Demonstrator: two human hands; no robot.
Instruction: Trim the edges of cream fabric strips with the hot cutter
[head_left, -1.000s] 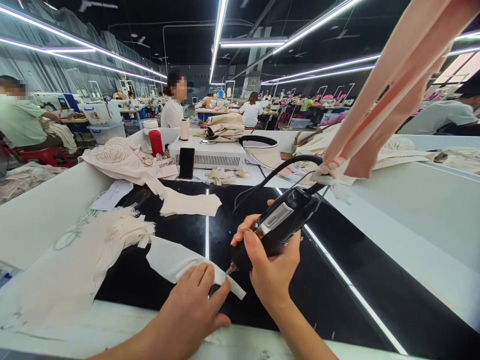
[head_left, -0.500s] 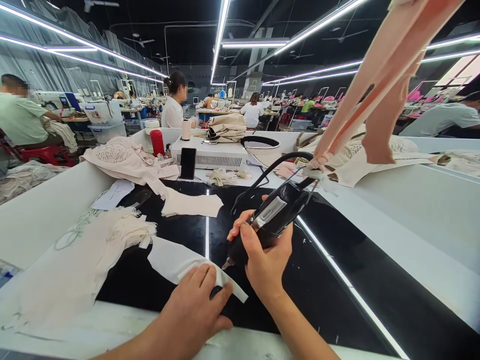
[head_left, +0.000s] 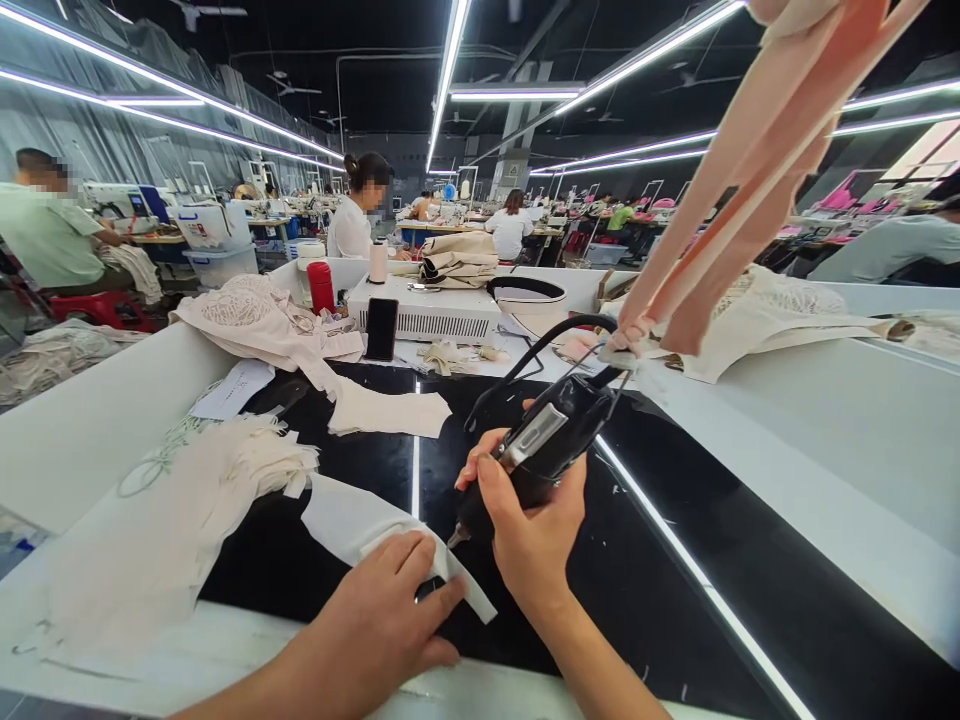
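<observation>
My right hand point(head_left: 536, 530) is wrapped round a black corded hand tool point(head_left: 536, 440) with a silver plate on its side and a pointed metal tip. The tip points down beside the edge of a pale cut fabric piece point(head_left: 341, 510); whether it touches is unclear. On that piece lies my left hand point(head_left: 386, 605), fingers apart, pressing a folded part against the black work surface point(head_left: 660, 600). Pink fabric strips point(head_left: 720, 190) are tied to the tool's rear and stretch up to the right. Left of my hands lies a stack of similar pale pieces point(head_left: 172, 530).
A cream garment point(head_left: 255, 310) with lace rests at the back left, near a red bottle point(head_left: 321, 288) and a phone point(head_left: 381, 328). Behind stands a vented white box point(head_left: 427, 308). Low white walls point(head_left: 97, 420) edge the table. Several people sit at other workstations.
The view has shifted slightly. The hanging pink strips have swung to the left. My hands, the tool and the fabric piece keep nearly the same positions relative to each other.
</observation>
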